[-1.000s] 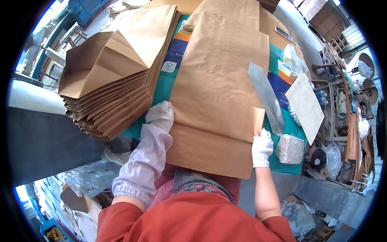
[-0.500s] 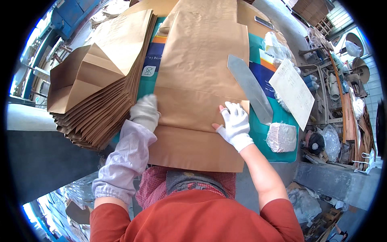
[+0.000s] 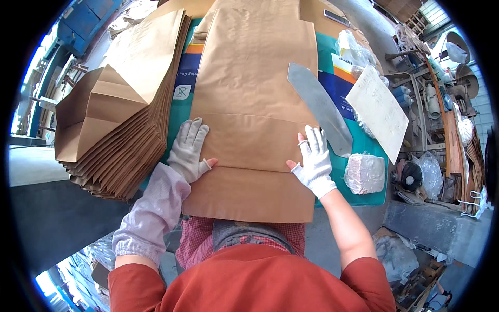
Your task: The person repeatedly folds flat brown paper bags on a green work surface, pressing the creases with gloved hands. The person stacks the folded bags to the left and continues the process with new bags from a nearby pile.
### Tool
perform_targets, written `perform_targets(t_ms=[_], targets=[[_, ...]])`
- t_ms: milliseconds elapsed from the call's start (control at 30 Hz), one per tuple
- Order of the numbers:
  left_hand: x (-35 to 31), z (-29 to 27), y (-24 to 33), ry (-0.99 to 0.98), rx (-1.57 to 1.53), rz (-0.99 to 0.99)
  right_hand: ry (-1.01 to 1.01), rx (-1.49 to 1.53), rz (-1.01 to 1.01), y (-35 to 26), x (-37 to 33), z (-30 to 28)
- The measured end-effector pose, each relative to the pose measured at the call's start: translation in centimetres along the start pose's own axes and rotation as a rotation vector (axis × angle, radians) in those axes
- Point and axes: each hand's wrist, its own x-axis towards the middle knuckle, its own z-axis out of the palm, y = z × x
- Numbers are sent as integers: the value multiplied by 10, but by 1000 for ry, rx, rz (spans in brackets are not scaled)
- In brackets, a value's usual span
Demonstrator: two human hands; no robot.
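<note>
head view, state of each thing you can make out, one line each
left hand, gloved, open on the paper's left edge
right hand, gloved, open on its right edge
brown paper, flat, creased crosswise
paper stack, fanned, top piece's near end opened out
metal strip, lying aslant
white board, lying askew
block, wrapped in clear plastic
phone, lying down, screen unclear

Between the gloved left hand [image 3: 190, 152] and gloved right hand [image 3: 314, 162], flat kraft paper [image 3: 252, 143] leaves a broad lane leading away from the body. A fanned stack of kraft paper bags [image 3: 117, 117] bars the way just outside the left hand; beyond the right, a metal strip [image 3: 320, 110], whitish board [image 3: 378, 112] and plastic-wrapped block [image 3: 365, 174] crowd the side.
</note>
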Motion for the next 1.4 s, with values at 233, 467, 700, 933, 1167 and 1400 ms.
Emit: perform_targets(t_ms=[233,467,700,933,1167,1400], targets=[[96,-37,55,3,-63,115,235,162,-41,-5,-4,-15],[70,-103,70,-65,-163,38,276,116,-70,-36,-51,-45],[26,-137,93,-12,-162,153,348,219,-153,-104,22,-88],[37,-134,92,12,-149,149,416,142,-202,-115,35,-94],[108,-83,97,-46,431,-4,124,434,-439,-141,-5,-101],[10,-53,129,-439,462,155,533,1649,538,-30,-68,-22]])
